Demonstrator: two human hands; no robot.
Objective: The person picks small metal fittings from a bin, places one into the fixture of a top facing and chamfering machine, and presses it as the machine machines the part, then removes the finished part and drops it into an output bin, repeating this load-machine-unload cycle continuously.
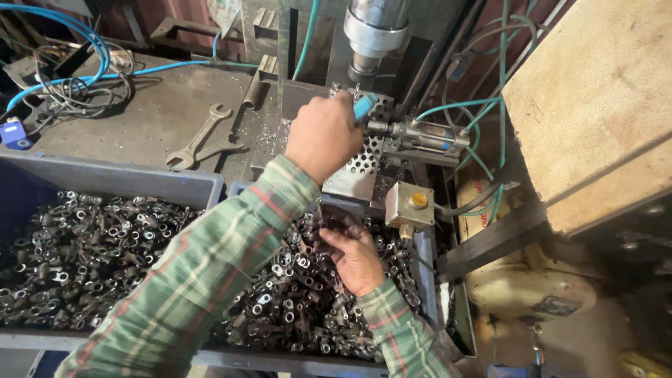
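My left hand [322, 134] reaches up to the fixture under the drill spindle [374, 31], its fingers closed round a blue-handled tool [364, 106]. Below it my right hand [355, 257] rests in a blue bin [425, 266] heaped with small dark metal parts [290, 308]. Its fingers are closed on one dark metal part [339, 220] lifted just above the heap. Both arms wear green plaid sleeves.
A second grey bin [126, 180] of the same parts stands at left. Two wrenches [199, 140] lie on the steel table beside coiled wires and blue hoses [70, 31]. A button box [411, 204], an air cylinder [428, 134], a perforated plate [364, 164] and a wooden board [595, 105] crowd the right.
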